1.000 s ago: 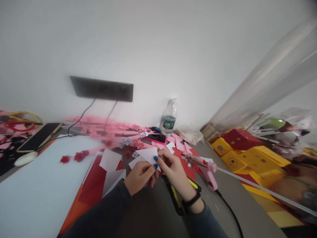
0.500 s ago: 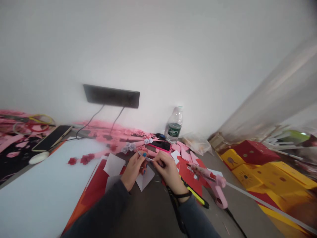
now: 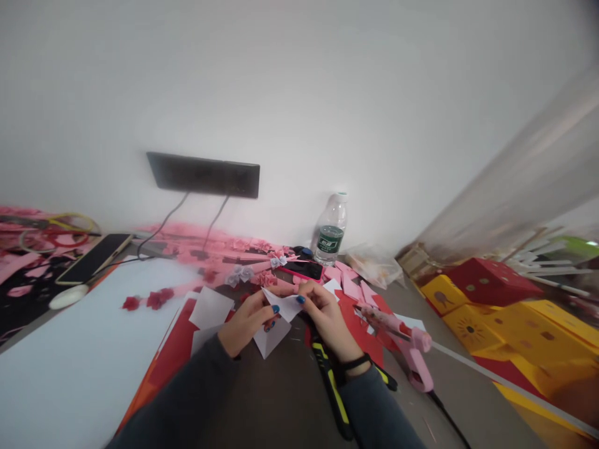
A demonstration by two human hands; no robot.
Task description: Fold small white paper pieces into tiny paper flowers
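Between my two hands is a small folded piece of white paper [image 3: 285, 307], raised above the grey table [image 3: 281, 399]. My left hand [image 3: 248, 321] is closed on its left side, thumb in front. My right hand [image 3: 324, 312] pinches its right side between thumb and fingers. Below the hands lies another white paper square [image 3: 271, 338], partly hidden by my left hand. More white squares [image 3: 211, 307] rest to the left on red paper [image 3: 175, 349]. A black-and-yellow tool handle [image 3: 332, 386] lies under my right wrist; what kind of tool it is stays hidden.
A water bottle [image 3: 330, 229] stands by the wall, near a pink-edged phone [image 3: 304, 269]. To the right are a pink glue gun [image 3: 412, 349] with a cord and yellow boxes [image 3: 524, 330]. Pink paper flowers [image 3: 160, 298] and a large white sheet [image 3: 88, 349] lie left.
The white paper has turned so that its broad face shows. My right hand has rotated, bringing its thumb into view. The black-and-yellow handle under my right wrist shows more.
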